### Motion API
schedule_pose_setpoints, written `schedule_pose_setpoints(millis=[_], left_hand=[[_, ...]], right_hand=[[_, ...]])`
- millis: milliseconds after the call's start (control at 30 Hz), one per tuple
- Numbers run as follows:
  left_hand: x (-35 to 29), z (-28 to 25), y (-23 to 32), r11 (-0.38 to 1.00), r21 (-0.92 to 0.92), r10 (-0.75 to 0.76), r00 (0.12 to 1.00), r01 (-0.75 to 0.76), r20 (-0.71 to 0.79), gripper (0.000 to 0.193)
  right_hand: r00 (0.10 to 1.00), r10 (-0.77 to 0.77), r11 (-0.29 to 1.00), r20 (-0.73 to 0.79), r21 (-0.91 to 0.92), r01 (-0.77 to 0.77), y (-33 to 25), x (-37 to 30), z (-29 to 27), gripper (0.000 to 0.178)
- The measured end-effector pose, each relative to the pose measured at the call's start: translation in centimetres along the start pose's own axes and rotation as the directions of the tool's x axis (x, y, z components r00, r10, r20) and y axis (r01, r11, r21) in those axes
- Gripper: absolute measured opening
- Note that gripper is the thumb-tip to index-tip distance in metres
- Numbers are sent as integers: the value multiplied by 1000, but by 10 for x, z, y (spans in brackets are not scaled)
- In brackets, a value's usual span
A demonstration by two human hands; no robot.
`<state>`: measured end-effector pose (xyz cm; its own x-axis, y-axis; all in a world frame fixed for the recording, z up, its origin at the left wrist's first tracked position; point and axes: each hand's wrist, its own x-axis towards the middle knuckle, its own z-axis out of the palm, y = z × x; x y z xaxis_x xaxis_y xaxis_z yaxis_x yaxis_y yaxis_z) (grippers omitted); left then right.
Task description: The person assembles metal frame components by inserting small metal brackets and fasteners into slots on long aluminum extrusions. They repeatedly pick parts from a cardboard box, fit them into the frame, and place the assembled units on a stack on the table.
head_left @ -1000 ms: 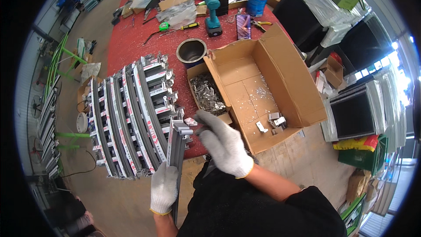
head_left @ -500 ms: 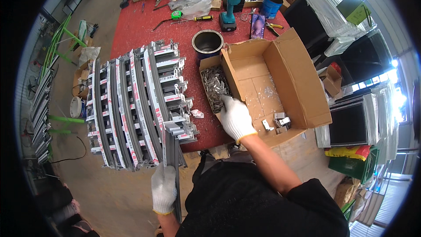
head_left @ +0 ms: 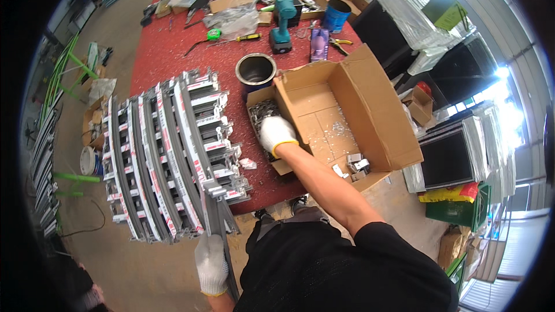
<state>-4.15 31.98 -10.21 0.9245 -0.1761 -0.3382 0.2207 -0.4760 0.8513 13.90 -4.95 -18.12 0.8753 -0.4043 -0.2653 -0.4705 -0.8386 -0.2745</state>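
My left hand (head_left: pixel 211 264), in a white knit glove, is closed round a long grey metal profile (head_left: pixel 221 225) at the table's front edge. The profile's upper end touches the nearest of the stacked frames. These frames (head_left: pixel 165 156), grey profiles and strips with white-and-red film, lie crossed in a pile on the left. My right hand (head_left: pixel 276 133), gloved too, reaches into a narrow cardboard box (head_left: pixel 281 166) of small metal fasteners (head_left: pixel 265 110). Its fingers are hidden among the pieces and behind the glove's back. A larger open carton (head_left: pixel 315 110) stands against the narrow box, with several small metal brackets (head_left: pixel 356 163) inside.
On the red table (head_left: pixel 173 40), a dark round can (head_left: pixel 256 70) stands behind the narrow box. Farther back are a teal cordless drill (head_left: pixel 282 26), a blue can (head_left: pixel 336 16), pliers (head_left: pixel 340 44), a screwdriver (head_left: pixel 248 37) and a green tape measure (head_left: pixel 214 34). Wrapped panels (head_left: pixel 457 153) stand at right.
My right hand has gone deeper into the narrow box, over the fasteners, and its fingers have dropped from sight. My left hand still grips the profile. The whole view has shifted slightly.
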Motion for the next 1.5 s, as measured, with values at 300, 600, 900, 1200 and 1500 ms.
schedule_pose_setpoints(millis=[300, 600, 900, 1200, 1500], left_hand=[[-11, -2, 35, 991, -116, -69, 998, 67, -12, 39], [-10, 11, 72, 1000, -1, 21, 998, -21, 61, 44], [-4, 34, 119, 983, 157, 84, 994, -93, 64, 33], [-2, 57, 162, 977, 212, -13, 988, -20, 155, 37], [1, 65, 167, 976, 191, 67, 981, -102, 180, 36]], right_hand=[[999, 37, 958, -11, 286, -32, -2, -20, -20, 27], [981, -104, 841, -165, 512, 176, 16, -93, -50, 25], [970, -131, 608, -204, 757, 241, 55, -172, -107, 25], [965, 85, 650, -247, 748, 134, 79, -189, -145, 29], [975, 50, 371, -214, 911, 181, 94, -188, -138, 19]])
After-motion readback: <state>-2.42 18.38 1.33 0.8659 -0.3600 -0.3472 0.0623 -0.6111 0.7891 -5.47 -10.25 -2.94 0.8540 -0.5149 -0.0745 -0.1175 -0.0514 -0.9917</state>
